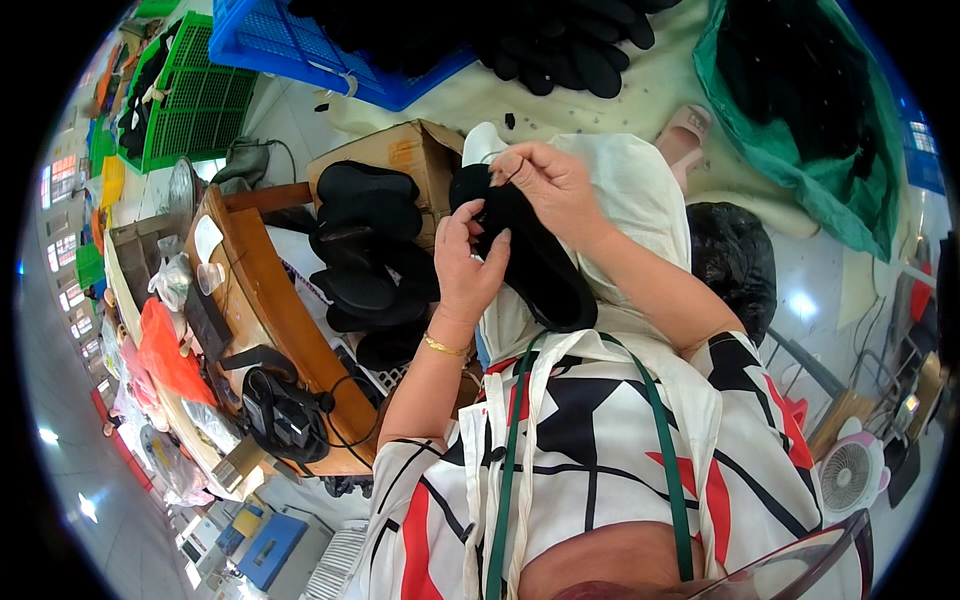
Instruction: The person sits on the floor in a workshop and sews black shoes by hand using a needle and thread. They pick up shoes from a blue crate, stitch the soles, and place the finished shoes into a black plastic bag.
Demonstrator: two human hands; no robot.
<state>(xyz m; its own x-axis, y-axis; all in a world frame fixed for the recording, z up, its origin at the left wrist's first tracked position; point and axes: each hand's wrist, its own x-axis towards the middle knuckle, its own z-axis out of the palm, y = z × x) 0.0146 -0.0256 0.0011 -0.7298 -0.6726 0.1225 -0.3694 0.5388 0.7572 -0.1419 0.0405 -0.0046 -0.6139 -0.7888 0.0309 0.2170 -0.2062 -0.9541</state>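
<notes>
A black shoe (549, 285) lies over the pale cloth on my lap, its rounded end toward me. My left hand (468, 262) grips the shoe's left side near its far end, thumb and fingertips on the dark material. Just above that end my right hand (548, 192) is closed in a pinch. A thin dark thread (516, 172) appears between its fingers; whether a needle is there I cannot tell. Left of my left hand are several stacked black shoes (365, 245), in front of an opened cardboard box (430, 150).
A wooden bench (290, 330) stands on the left, with a black bag-like item (285, 415) and cord. Ahead is a blue crate (290, 65) beside heaped black pieces. A green sack (790, 170), pink slipper (683, 140) and black plastic bag (733, 265) lie to the right.
</notes>
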